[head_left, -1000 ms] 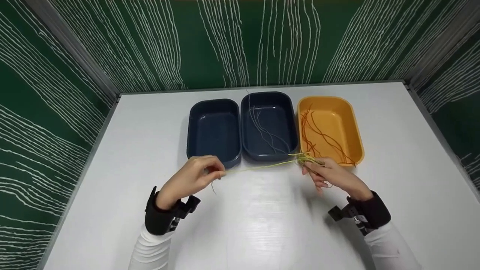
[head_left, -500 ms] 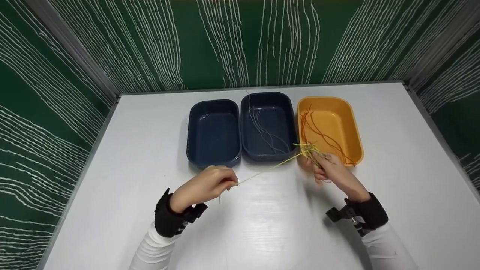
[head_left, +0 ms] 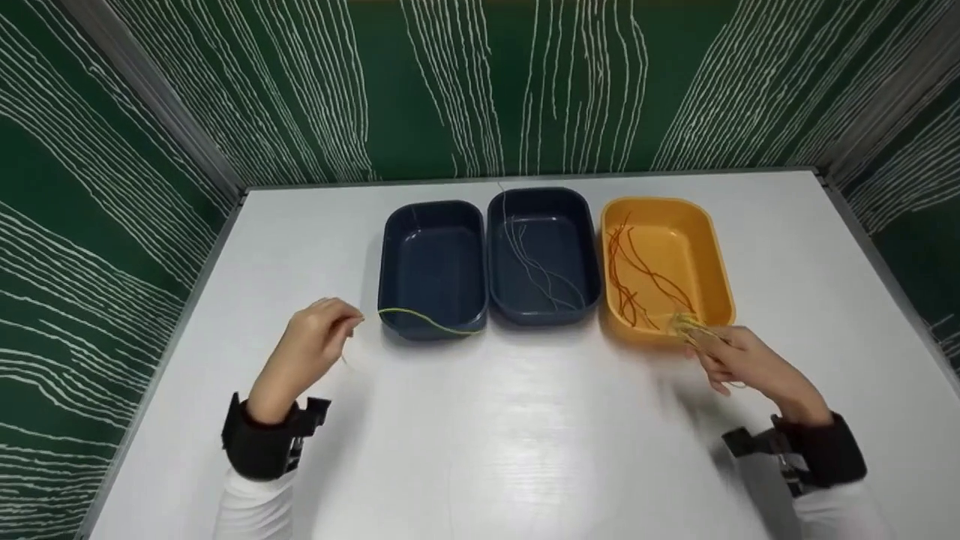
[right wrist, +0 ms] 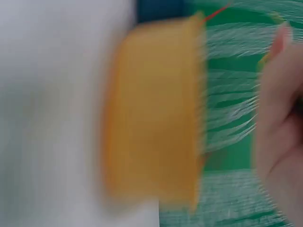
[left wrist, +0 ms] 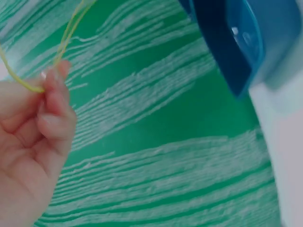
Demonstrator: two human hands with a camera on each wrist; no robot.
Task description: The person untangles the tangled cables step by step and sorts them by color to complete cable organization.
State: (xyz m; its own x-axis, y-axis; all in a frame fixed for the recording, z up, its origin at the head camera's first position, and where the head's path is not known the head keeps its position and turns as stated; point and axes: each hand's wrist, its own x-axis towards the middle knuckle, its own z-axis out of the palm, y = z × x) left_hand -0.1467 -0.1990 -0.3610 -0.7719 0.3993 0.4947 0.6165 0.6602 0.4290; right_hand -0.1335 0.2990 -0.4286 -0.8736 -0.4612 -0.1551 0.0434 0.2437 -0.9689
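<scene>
My left hand (head_left: 304, 352) pinches a yellow string (head_left: 427, 319) between thumb and fingertips, left of the dark blue bins. In the left wrist view the string (left wrist: 66, 38) loops up from the fingertips, with another length hanging to the left. In the head view its visible length curves across the front rim of the left dark blue bin (head_left: 433, 262). My right hand (head_left: 742, 364) grips a tangled bundle of yellowish strings (head_left: 688, 326) at the front right corner of the yellow bin (head_left: 667, 225). Motion blurs that bundle, and the right wrist view barely shows it.
A middle dark blue bin (head_left: 551, 292) holds several thin grey strings (head_left: 529, 259), one reaching over its back rim. Several orange-red strings (head_left: 621, 281) lie in the yellow bin. A green wall (head_left: 420, 161) with white lines stands behind the white table (head_left: 517, 420).
My left hand has moved left and slightly up with the yellow string. My right hand has moved right and a little down with the bundle. The string no longer stretches straight between the hands.
</scene>
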